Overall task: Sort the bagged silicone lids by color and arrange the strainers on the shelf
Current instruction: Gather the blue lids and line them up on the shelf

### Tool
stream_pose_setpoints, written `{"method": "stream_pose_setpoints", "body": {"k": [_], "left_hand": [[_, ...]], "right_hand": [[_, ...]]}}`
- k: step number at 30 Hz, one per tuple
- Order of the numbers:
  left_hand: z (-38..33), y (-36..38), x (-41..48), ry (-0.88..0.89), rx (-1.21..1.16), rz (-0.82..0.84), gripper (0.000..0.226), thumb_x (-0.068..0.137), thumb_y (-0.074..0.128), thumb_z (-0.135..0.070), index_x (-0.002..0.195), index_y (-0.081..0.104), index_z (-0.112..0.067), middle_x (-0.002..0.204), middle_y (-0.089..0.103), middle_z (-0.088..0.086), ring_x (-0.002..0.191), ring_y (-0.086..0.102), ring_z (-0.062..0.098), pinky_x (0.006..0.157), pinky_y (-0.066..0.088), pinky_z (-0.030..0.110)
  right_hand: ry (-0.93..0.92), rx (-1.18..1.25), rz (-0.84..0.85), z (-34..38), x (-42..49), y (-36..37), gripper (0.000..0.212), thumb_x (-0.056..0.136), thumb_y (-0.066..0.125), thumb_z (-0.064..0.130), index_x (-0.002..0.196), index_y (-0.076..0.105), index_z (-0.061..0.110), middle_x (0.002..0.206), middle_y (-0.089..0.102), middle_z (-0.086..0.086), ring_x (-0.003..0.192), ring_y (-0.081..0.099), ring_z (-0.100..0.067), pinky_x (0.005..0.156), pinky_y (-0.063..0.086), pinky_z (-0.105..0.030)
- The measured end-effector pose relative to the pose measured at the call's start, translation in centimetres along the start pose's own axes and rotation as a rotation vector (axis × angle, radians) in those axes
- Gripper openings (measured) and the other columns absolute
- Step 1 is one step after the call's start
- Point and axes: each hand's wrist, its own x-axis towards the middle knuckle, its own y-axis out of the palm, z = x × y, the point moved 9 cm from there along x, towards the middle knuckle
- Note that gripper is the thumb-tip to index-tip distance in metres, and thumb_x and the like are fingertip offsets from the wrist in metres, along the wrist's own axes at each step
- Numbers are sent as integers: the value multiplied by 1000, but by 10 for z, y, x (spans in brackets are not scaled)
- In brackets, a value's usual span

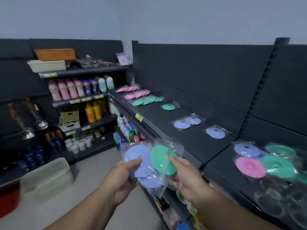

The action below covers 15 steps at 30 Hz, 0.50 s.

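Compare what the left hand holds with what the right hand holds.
Colour: the left hand holds blue lids; the right hand holds a green lid. Count: the blue lids number at least two, overlapping; the green lid looks single. Both are round, in clear plastic bags, with a thumb pressed on top.

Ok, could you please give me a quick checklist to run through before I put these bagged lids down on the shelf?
1. Left hand grips only blue bagged lids: ok.
2. Right hand pinches a single green bagged lid: ok.
3. Bare shelf next to the green row: ok.
4. Space beside the blue pair for more blue: ok.
5. Number of lids in the left hand's bags: cannot tell.
6. Mixed pile on the right sorted: not ok, as blue, pink and green lie together.
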Motion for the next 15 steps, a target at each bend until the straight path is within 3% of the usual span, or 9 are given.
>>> {"method": "stream_pose_setpoints", "body": {"k": [2,5,7,9,11,15], "left_hand": [[-20,-38,18,-14,-4,-18,44,79,71,-16,121,60,-9,89,74,6,75,65,20,74,51,32],[-50,-84,41,-22,-10,-50,42,81,70,-18,120,62,-8,84,75,3,69,66,20,63,52,29],[-67,-106,58,-26,8,-52,43,81,70,-20,122,60,-10,90,75,3,72,68,20,56,53,25],[-79,-123,76,-41,18,-47,51,77,73,-20,124,58,-10,100,74,7,81,70,24,62,56,27],[-87,-135,95,-60,26,-46,50,76,74,-21,122,60,-11,103,74,9,86,69,25,72,57,31],[-103,-145,138,-83,50,-51,34,80,72,-22,113,64,-13,94,75,7,77,70,22,67,57,29]], "right_hand": [[23,-12,16,-14,20,41,27,88,67,30,109,60,13,110,69,-14,88,70,-32,75,57,-45],[36,-30,26,-23,48,96,25,89,66,31,107,61,14,112,67,-16,84,71,-31,67,57,-40],[39,-25,13,-24,65,123,27,89,66,30,110,60,14,111,67,-16,73,72,-27,63,58,-39],[32,-16,6,-24,81,144,26,91,65,27,112,59,12,109,67,-15,62,71,-24,58,57,-35],[21,-9,1,-22,101,160,27,92,63,25,114,59,11,109,67,-16,66,70,-24,53,55,-31],[15,-15,-23,-14,150,180,27,87,68,30,109,62,15,108,69,-17,79,69,-32,65,58,-40]]}}
